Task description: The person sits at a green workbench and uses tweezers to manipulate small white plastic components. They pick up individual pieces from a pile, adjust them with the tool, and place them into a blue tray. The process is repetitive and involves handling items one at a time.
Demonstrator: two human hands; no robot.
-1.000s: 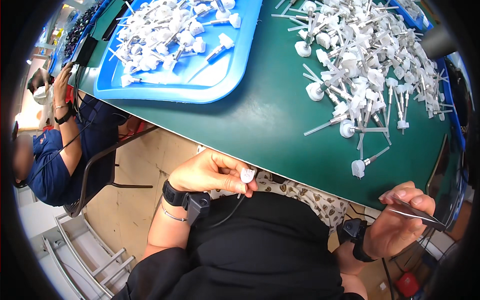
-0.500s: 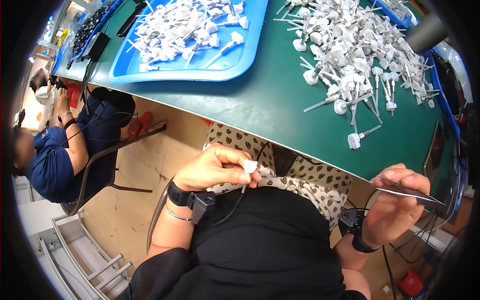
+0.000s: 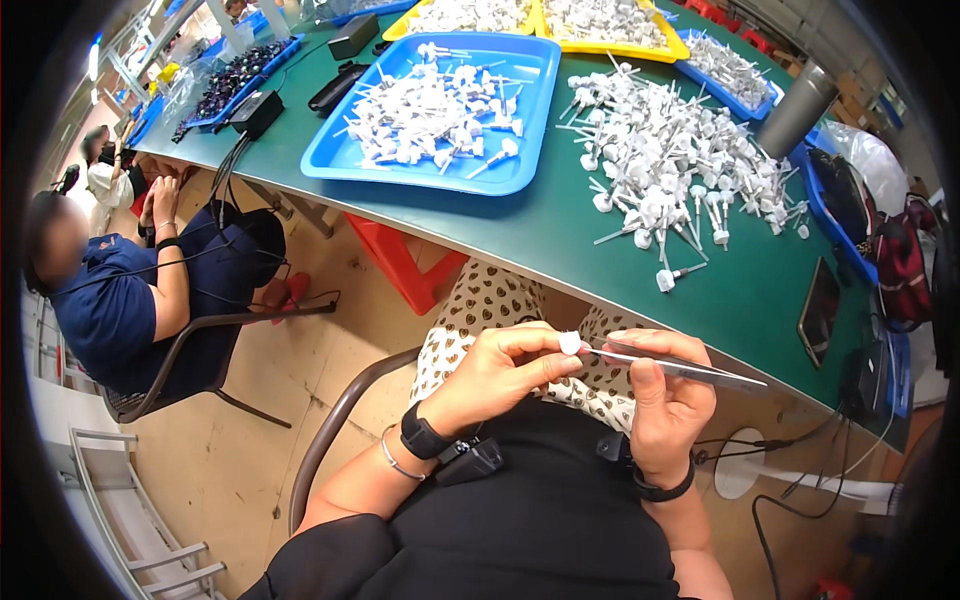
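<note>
Above my lap, my left hand [image 3: 495, 375] pinches a small white plastic pump head [image 3: 570, 343] between thumb and fingertips. My right hand [image 3: 672, 400] is closed around a pair of metal tweezers [image 3: 718, 375], whose thin tips point left and reach the pump head. Whether the tips touch it I cannot make out. On the green table lies a big loose pile of similar white pump heads [image 3: 660, 140] with thin tubes. One single pump head [image 3: 668, 278] lies at the pile's near end. More of them fill a blue tray [image 3: 420, 180] to the left.
Two yellow trays [image 3: 615, 48] and another blue tray [image 3: 768, 102] stand farther back. A grey cylinder [image 3: 798, 110] and a phone [image 3: 819, 312] are on the right side of the green table [image 3: 570, 240]. A seated person [image 3: 120, 300] is at the left; a red stool [image 3: 400, 265] stands under the table.
My right hand has come left with the tweezers, bringing their tips up to the pump head in my left hand. My left hand has shifted slightly right. The view has tilted up, showing more table.
</note>
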